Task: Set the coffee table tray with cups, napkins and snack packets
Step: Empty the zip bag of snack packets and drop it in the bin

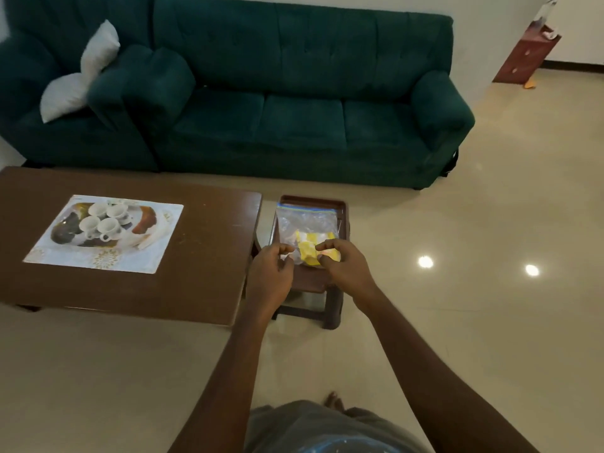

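From the head view, a clear zip-top plastic bag (pixel 305 220) holding yellow snack packets (pixel 315 248) lies on a small dark brown stool (pixel 312 279), right of the brown wooden coffee table (pixel 202 256). The left hand (pixel 271 273) and the right hand (pixel 343 264) pinch the bag's near edge. Four white cups (pixel 101 220) sit on a patterned white tray (pixel 108 235) on the table's left part.
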